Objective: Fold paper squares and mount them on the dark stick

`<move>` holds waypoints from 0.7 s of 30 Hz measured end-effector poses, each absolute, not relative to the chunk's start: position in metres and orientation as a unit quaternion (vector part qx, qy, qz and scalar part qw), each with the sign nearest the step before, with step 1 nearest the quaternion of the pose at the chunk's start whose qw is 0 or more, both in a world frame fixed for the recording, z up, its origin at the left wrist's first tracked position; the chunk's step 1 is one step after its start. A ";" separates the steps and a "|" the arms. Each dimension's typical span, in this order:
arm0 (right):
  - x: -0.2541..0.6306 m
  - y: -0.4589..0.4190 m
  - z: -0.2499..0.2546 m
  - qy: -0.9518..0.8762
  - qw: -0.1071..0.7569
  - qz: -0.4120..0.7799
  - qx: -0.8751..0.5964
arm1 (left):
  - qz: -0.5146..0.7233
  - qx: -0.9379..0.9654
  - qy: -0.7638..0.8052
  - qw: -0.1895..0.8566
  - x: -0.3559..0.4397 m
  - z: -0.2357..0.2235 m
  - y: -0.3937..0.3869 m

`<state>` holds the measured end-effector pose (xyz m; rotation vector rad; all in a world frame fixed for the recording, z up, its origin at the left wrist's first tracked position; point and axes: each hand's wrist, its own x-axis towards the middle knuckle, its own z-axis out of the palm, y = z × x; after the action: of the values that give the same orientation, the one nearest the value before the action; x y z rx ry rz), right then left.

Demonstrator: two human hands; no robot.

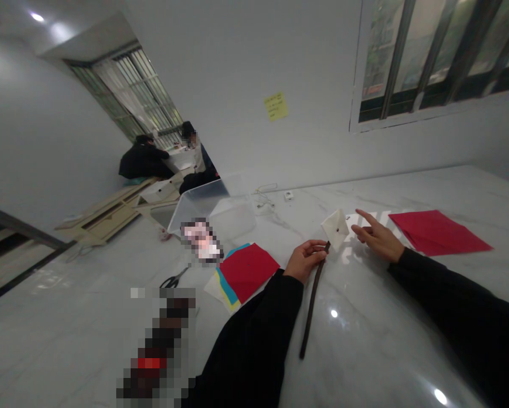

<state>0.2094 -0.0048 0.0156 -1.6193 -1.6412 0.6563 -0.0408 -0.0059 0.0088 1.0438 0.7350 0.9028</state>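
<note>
My left hand (306, 259) is closed around the top of a thin dark brown stick (311, 311), which slants down toward me. At the stick's upper end is a white folded paper piece (334, 225), like a small pinwheel, with a dark dot at its middle. To its right, my right hand (377, 238) has its index finger stretched out and holds nothing visible. A gap separates it from the white paper. Red sheets (439, 231) lie beyond the right hand. By my left forearm rests a stack of coloured paper (248, 272), red on top, with blue, yellow and white edges below.
Scissors with dark handles (173, 279) lie left of the paper stack. Behind them stands a clear plastic bin (220, 198), near a blurred-out item (202, 241). Another pixelated object (156, 351) is at the front left. Two people (141, 158) sit at a far table.
</note>
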 end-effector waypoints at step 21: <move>0.213 -0.002 0.014 -0.665 0.261 0.270 -0.645 | 0.410 0.470 0.335 0.706 -0.040 0.007 -0.005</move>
<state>0.2131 -0.0019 0.0140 -1.7457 -1.8011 0.7321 -0.0399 -0.0050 0.0068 1.0453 0.7448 0.9114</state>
